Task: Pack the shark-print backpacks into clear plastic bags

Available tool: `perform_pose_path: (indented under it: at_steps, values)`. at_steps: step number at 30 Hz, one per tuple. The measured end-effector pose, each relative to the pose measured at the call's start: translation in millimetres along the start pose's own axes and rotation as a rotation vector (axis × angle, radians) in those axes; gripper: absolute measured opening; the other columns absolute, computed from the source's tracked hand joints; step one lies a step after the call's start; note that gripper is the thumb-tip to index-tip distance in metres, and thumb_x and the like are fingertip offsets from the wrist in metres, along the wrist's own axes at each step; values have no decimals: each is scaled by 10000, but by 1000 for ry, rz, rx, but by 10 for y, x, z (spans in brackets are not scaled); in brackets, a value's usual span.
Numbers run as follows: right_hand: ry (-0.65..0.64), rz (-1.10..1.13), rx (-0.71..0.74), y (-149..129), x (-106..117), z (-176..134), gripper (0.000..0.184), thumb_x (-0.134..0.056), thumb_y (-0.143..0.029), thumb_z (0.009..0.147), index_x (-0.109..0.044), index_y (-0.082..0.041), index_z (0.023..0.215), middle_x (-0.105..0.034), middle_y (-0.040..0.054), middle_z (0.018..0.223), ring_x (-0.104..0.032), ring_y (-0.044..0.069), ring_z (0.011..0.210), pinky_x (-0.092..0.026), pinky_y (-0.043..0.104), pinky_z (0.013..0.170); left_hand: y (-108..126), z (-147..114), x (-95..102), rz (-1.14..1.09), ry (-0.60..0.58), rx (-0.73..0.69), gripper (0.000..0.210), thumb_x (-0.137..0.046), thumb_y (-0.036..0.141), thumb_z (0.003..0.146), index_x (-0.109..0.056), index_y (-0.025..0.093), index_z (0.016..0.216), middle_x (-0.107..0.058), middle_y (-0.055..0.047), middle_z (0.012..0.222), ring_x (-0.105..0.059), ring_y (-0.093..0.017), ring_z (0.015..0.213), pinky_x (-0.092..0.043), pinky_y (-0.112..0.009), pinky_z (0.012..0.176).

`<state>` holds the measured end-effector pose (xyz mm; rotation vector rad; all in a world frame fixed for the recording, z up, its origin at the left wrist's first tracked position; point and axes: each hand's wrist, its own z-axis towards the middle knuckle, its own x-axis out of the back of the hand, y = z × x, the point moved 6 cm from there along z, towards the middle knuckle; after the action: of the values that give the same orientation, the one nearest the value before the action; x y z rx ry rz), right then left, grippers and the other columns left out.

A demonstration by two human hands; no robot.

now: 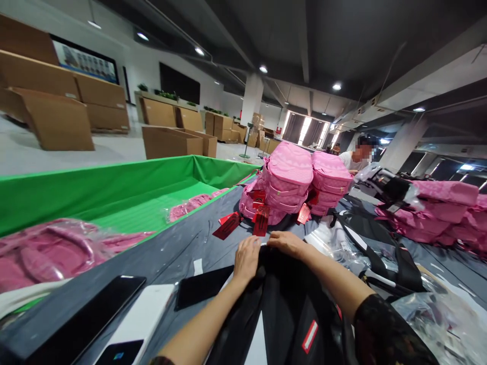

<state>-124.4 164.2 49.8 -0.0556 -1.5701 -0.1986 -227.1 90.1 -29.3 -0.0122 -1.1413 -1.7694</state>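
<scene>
A black bag (pixel 281 304) with a small red-and-white label lies right in front of me, a white strip running down its side. At its far end my left hand (pixel 247 257) has its fingers curled over the edge. Close beside it, my right hand (pixel 288 245) grips the same far edge, its fingertips partly hidden by the fabric. Just beyond both hands, red hang tags (pixel 261 221) dangle from a stack of pink backpacks (pixel 289 175).
On the left of the grey-covered table (pixel 216 243) lie a black phone-like slab (pixel 201 288) and a white box (pixel 140 314). A green-lined bin (pixel 152 190) holds plastic-wrapped pink bags. To the right are black bags, clear plastic (pixel 437 319) and more pink backpacks (pixel 437 213). A person (pixel 357 154) stands behind.
</scene>
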Motion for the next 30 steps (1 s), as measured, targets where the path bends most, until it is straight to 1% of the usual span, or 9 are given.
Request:
perform_pose_path:
  at_steps: [3, 6, 8, 10, 15, 18, 23, 27, 30]
  values:
    - [-54, -41, 29, -27, -4, 63, 287, -523, -69, 965, -699, -167, 1169, -659, 70, 972, -639, 160, 865, -471, 234, 735, -10, 37, -99, 6, -124, -20, 336, -359, 279, 1007, -665, 238, 1138, -728, -63, 1109, -679, -238, 1030, -547, -394, 911]
    - [-125, -139, 114, -80, -4, 128, 301, -520, -65, 967, -679, -180, 1194, -663, 67, 1000, -641, 149, 877, -461, 221, 719, 27, -18, -115, 32, -173, -30, 369, -334, 250, 1016, -646, 239, 1213, -716, -58, 1172, -671, -219, 1061, -533, -358, 908]
    - [-151, -194, 150, -100, 4, 169, 225, -514, -109, 991, -698, -166, 1107, -665, 68, 968, -643, 154, 866, -457, 227, 705, 48, -37, -101, 56, -186, -28, 376, -323, 248, 1026, -641, 228, 1224, -714, -67, 1171, -669, -221, 1064, -526, -353, 899]
    - [-161, -215, 156, -103, 18, 214, 208, -493, -151, 1016, -700, -150, 1040, -663, 75, 934, -644, 165, 856, -456, 238, 695, 61, -32, -87, 81, -198, -27, 376, -312, 268, 1039, -644, 221, 1210, -719, -78, 1131, -674, -232, 1041, -523, -356, 869]
    - [-194, -212, 147, -79, 39, 281, 213, -460, -154, 1029, -667, -153, 1081, -679, 94, 999, -648, 180, 926, -466, 248, 722, 92, -19, -85, 138, -232, -50, 372, -319, 323, 1046, -641, 219, 1199, -710, -97, 1037, -665, -268, 990, -496, -385, 833]
    - [-233, -194, 134, -57, 38, 242, 215, -454, -108, 1011, -660, -137, 1064, -695, 89, 954, -659, 172, 854, -464, 244, 691, 108, -36, -86, 144, -250, -69, 365, -343, 322, 1036, -618, 218, 1252, -700, -101, 1070, -652, -279, 1023, -483, -400, 861]
    - [-236, -109, 172, -82, 68, 155, 349, -493, -10, 937, -628, -175, 1213, -712, 73, 1028, -669, 151, 878, -461, 228, 716, 97, -46, -75, 123, -261, -70, 369, -327, 250, 1017, -606, 203, 1253, -693, -100, 1150, -647, -267, 1058, -479, -398, 891]
    - [-211, -173, 160, -95, 54, 236, 231, -497, -49, 961, -678, -137, 1073, -694, 89, 980, -658, 157, 855, -460, 237, 716, 71, -33, -72, 120, -246, -65, 373, -339, 203, 993, -609, 224, 1249, -700, -81, 1159, -655, -248, 1057, -490, -381, 884]
    - [-212, -219, 163, -114, 25, 312, 203, -471, -99, 1006, -668, -108, 1055, -678, 109, 976, -651, 171, 860, -468, 256, 722, 49, -35, -84, 119, -224, -66, 351, -355, 209, 988, -630, 194, 1205, -710, -99, 1131, -664, -256, 1047, -507, -393, 884]
